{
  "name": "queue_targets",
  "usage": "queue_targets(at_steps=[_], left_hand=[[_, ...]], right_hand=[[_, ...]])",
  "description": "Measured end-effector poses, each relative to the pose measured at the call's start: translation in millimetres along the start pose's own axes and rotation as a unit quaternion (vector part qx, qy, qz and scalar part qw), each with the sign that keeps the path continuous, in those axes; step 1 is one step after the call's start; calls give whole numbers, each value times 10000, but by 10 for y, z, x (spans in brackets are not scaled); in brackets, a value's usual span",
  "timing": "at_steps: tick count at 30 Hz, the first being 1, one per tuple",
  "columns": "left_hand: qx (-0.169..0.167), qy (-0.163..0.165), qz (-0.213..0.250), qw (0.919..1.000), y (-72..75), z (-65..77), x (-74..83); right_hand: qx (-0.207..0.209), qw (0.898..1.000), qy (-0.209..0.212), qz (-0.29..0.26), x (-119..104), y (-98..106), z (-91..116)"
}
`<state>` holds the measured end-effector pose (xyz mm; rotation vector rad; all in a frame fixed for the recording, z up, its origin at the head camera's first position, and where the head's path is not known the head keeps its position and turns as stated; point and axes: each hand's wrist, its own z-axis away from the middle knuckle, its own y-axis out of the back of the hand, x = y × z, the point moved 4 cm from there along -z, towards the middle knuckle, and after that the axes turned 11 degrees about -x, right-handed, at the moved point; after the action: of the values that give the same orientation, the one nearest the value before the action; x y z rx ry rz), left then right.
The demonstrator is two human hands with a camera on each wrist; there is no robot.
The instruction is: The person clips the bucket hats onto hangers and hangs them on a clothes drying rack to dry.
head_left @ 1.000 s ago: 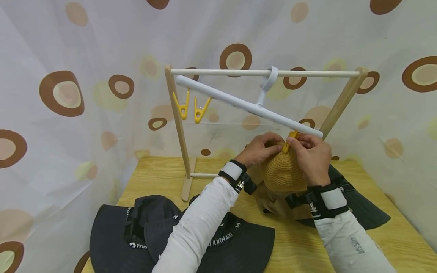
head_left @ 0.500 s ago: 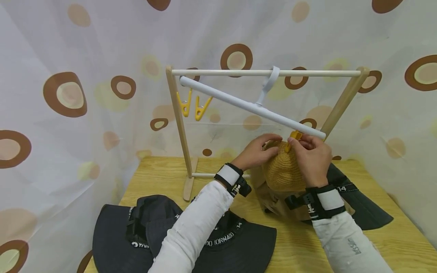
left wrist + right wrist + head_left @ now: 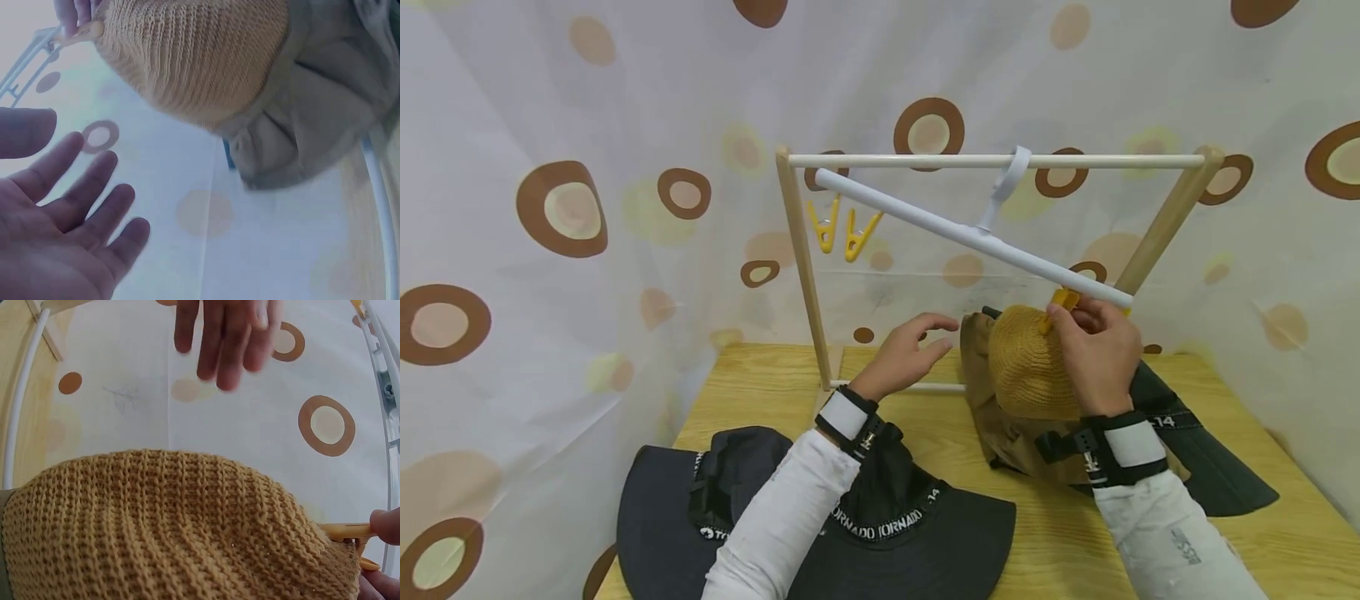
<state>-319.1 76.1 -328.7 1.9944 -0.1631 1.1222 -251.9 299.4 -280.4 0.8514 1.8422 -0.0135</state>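
My right hand (image 3: 1101, 354) pinches a yellow clothespin (image 3: 1058, 310) under the low right end of a white hanger (image 3: 970, 237). In the right wrist view the clothespin (image 3: 345, 531) bites the tip of a mustard knitted hat (image 3: 181, 519). Tan cloth (image 3: 988, 417) hangs below the knit; whether it is part of the same hat I cannot tell. Left of the hat, apart from it, my left hand (image 3: 904, 358) is held in the air with nothing in it. The left wrist view shows its fingers spread and slightly bent.
The hanger hooks onto a wooden rack (image 3: 925, 160) and tilts down to the right. Two yellow clothespins (image 3: 838, 233) dangle from its left end. Black brimmed hats (image 3: 925, 542) lie on the front of the table (image 3: 752, 375); a dark brim (image 3: 1210, 467) lies at the right.
My left hand has let go of the knitted hat and moved away to the left. The right hand keeps its pinch on the clothespin. The head view has shifted slightly.
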Motion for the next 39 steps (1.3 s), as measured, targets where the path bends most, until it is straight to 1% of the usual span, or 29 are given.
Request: queue_targets(at_steps=[3,8,10,13,17,22,26,29,32,35,37,39], left_hand=[[108,148,-164,9997,71,158,-63],[291,311,-241,9988,214,431,-187],[365,345,-249,9984,270,537,-211],[407,351,-245,9983,334,675,-217],[400,484,-278,9976,381,821,-232],[357,737,-346,9960,403,961,-259],[382,947,-298,9943,424,1058,-291],[455,1013,-269,9935,438,1123,-315],[493,1001,-214,9935,432,1159,-330],[492,1012,-159,9935,401,1164,-338],[490,1055,-157,9931,378,1164,-336],[495,1113,-166,9924,362,1171,-338]], right_hand=[[-36,10000,-6,66,21,28,5],[36,9998,197,88,39,49,27],[73,9994,322,80,40,50,46],[63,9992,395,52,37,56,80],[28,9989,468,-28,33,66,135],[54,9986,521,-74,-26,92,239],[-7,9963,854,29,-152,86,346],[-254,9923,1207,91,-304,65,460],[-689,9865,1480,115,-463,54,597],[-1304,9772,1663,204,-584,24,737],[-1787,9685,1714,277,-633,-33,827],[-2275,9579,1718,344,-646,-131,904]])
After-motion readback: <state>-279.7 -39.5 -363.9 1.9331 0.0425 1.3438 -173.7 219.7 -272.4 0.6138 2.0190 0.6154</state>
